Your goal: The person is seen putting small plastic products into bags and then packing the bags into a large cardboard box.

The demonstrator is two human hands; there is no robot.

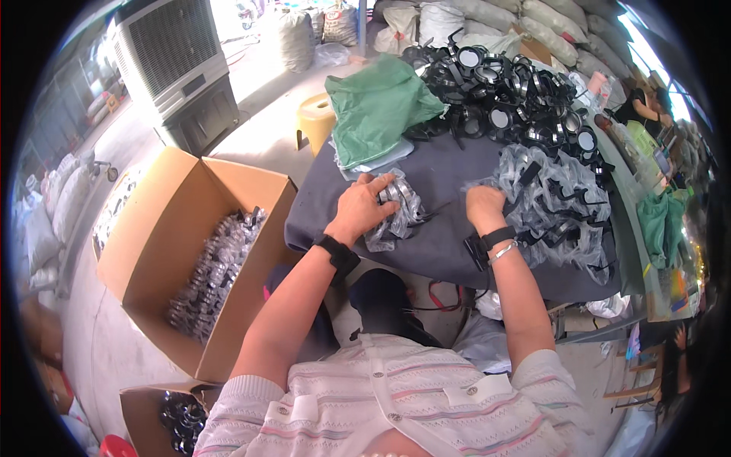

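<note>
Clear-bagged bundle (408, 207) of silver and black parts sits on the grey-covered surface (455, 164), left hand (367, 204) gripping it. Right hand (485, 206)'s balled up by a bagged pile (560, 202), can't tell if anything's inside. Open cardboard box (156, 244) off left.

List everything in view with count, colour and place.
Cloth: one, dark grey, centre right
Bundle: one, clear and silver, cloth's near left
Wrapped parts: many, clear and black, cloth's right
Loose parts: many, black and silver, cloth's far end
Bag: one, green, cloth's far left
Big box: one, brown, left
Small box: one, brown, lower left
Boxed parts: many, silver and black, inside both
Stool: one, yellow, beyond cloth
Cooler: one, grey, upper left
Sacks: many, mostly white, background
Co-workers: perhaps two, dark-clad, right edge
Shirt: one, striped white, below
Wristbands: two, black, one per wrist
Bracelet: one, silver, right wrist
Left grip: one, on bundle
Right grip: one, closed, by wrapped parts
</note>
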